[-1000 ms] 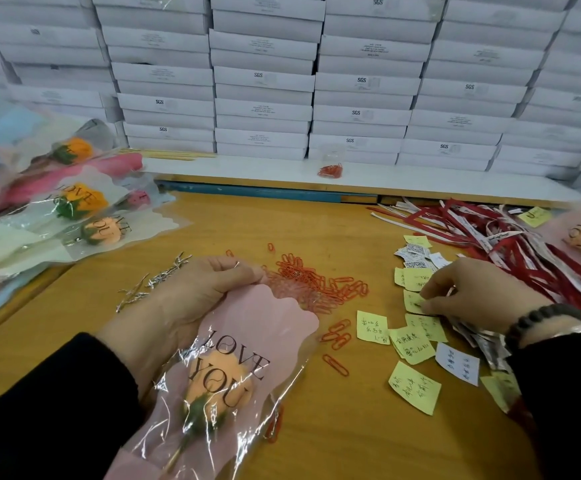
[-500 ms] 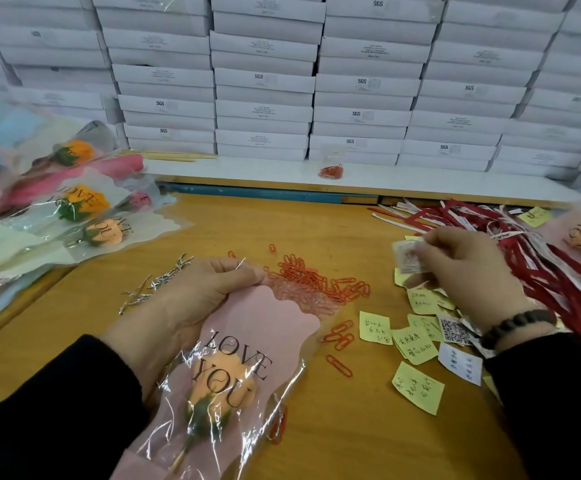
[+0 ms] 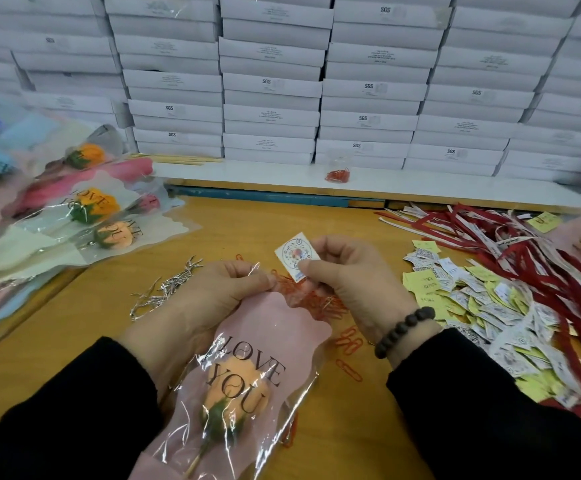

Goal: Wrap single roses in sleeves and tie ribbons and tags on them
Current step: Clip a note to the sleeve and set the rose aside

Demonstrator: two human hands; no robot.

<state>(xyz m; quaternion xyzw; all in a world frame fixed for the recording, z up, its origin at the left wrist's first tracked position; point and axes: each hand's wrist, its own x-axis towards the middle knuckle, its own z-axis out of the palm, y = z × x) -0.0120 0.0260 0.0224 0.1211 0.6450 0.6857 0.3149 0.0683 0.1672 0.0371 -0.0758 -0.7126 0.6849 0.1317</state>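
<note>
Lighting even, diffuse, bright overhead; shadows soft, only faint ones under the hands on the wooden table (image 3: 213, 216). Specular glare streaks on the clear sleeve (image 3: 247, 393) film; the white boxes (image 3: 271, 88) are near blown out with labels barely legible. Wide-angle barrel distortion bends the box stacks at both edges, and the far left and right margins are smeared and soft while the centre is sharp.

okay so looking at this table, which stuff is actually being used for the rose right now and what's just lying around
In use:
left hand gripping the pink sleeve
peach rose inside it
right hand pinching a white tag
red paper clips under the hands

Lying about:
finished roses
silver twist ties
red ribbons
yellow notes
white boxes
</note>
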